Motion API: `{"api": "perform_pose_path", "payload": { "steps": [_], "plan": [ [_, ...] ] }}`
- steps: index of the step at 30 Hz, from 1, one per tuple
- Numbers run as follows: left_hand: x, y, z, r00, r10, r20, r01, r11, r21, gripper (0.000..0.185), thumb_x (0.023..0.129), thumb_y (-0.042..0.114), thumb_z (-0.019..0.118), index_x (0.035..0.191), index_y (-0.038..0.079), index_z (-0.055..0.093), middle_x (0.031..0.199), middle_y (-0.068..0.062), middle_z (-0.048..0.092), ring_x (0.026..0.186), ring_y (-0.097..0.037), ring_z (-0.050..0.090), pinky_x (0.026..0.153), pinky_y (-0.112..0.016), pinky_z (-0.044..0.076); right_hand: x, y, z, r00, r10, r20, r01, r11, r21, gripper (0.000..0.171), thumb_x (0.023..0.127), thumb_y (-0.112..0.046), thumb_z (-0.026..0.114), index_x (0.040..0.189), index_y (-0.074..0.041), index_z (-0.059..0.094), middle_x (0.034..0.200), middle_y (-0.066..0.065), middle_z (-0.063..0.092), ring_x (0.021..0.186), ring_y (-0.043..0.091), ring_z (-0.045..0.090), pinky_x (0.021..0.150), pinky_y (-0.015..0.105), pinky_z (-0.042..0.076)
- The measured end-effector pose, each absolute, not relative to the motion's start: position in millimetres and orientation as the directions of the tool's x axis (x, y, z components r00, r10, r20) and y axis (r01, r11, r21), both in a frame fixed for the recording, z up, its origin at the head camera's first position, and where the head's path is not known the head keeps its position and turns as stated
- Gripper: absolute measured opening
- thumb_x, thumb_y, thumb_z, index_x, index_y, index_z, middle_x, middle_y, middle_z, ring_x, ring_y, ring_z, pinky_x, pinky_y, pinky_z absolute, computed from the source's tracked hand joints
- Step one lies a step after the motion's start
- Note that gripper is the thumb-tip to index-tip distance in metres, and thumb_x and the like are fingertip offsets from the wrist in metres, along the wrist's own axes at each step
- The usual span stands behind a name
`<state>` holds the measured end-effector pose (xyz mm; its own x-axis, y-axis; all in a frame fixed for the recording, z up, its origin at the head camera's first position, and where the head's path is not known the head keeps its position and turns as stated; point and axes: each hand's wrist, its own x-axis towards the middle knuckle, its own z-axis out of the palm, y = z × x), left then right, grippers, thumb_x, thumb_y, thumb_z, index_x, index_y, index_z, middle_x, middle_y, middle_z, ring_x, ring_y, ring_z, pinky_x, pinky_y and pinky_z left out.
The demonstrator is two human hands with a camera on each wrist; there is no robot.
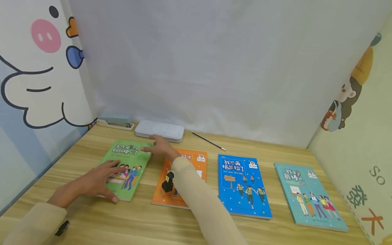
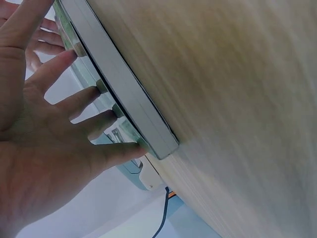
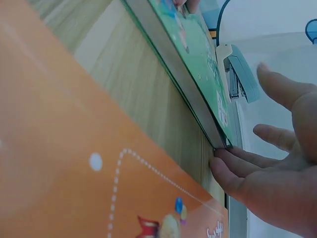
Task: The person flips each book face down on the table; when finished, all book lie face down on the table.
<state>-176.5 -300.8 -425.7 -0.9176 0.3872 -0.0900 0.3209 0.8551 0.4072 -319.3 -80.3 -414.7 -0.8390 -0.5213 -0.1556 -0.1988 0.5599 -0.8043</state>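
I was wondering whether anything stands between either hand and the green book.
Nothing visible does. The left hand touches the cover of the green book, and the right hand is at the book's far right corner. The orange book lies to the green book's right, blocking neither hand.

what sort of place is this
Probably a study corner, perhaps for children: illustrated books and a stapler sit on a desk-like surface, with a cartoon figure alongside.

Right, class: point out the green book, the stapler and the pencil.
Green book (image 1: pixel 131 160): head view, on its front cover.
Stapler (image 1: pixel 114 120): head view, on its top arm.
Pencil (image 1: pixel 208 141): head view, mid-shaft.
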Motion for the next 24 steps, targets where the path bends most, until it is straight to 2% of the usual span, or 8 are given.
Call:
{"api": "perform_pose_path", "payload": {
  "steps": [9, 14, 18, 24],
  "plan": [
    [-177.3, -301.3, -425.7, -0.920, 0.377, -0.111, 0.303, 0.860, 0.411, 0.103, 0.058, 0.044, 0.095, 0.142, 0.004, 0.052, 0.151, -0.038, 0.034, 0.136, -0.062, 0.028, 0.100, -0.078, 0.032, -319.5, -81.2, -415.4, -0.866, -0.474, -0.162, -0.040, 0.388, -0.921, 0.063, 0.096, -0.036, 0.067, 0.147, -0.006, 0.046, 0.148, 0.017, 0.049, 0.132, 0.033, 0.052, 0.109, 0.047, 0.044],
    [-176.9, -300.8, -423.7, -0.922, 0.367, -0.126, 0.285, 0.860, 0.423, 0.103, 0.059, 0.043, 0.094, 0.144, 0.005, 0.051, 0.152, -0.037, 0.031, 0.137, -0.062, 0.027, 0.101, -0.079, 0.030, -320.1, -83.5, -415.3, -0.881, -0.436, -0.185, 0.052, 0.300, -0.953, 0.059, 0.095, -0.035, 0.068, 0.143, -0.005, 0.051, 0.151, 0.017, 0.045, 0.138, 0.034, 0.046, 0.113, 0.047, 0.041],
    [-176.5, -301.5, -423.3, -0.922, 0.362, -0.134, 0.276, 0.861, 0.427, 0.103, 0.059, 0.043, 0.094, 0.144, 0.005, 0.051, 0.152, -0.037, 0.031, 0.138, -0.062, 0.026, 0.102, -0.078, 0.030, -320.7, -86.0, -416.3, -0.884, -0.412, -0.221, 0.150, 0.197, -0.969, 0.053, 0.096, -0.031, 0.067, 0.140, -0.004, 0.053, 0.146, 0.018, 0.048, 0.134, 0.034, 0.051, 0.108, 0.046, 0.047],
    [-176.5, -302.8, -426.3, -0.923, 0.369, -0.113, 0.288, 0.855, 0.431, 0.103, 0.059, 0.043, 0.095, 0.144, 0.004, 0.051, 0.152, -0.037, 0.032, 0.137, -0.062, 0.028, 0.101, -0.077, 0.032, -321.0, -89.0, -417.7, -0.898, -0.367, -0.241, 0.237, 0.056, -0.970, 0.033, 0.097, -0.027, 0.067, 0.123, -0.008, 0.062, 0.140, 0.015, 0.050, 0.121, 0.029, 0.058, 0.099, 0.047, 0.053]
  ]
}}
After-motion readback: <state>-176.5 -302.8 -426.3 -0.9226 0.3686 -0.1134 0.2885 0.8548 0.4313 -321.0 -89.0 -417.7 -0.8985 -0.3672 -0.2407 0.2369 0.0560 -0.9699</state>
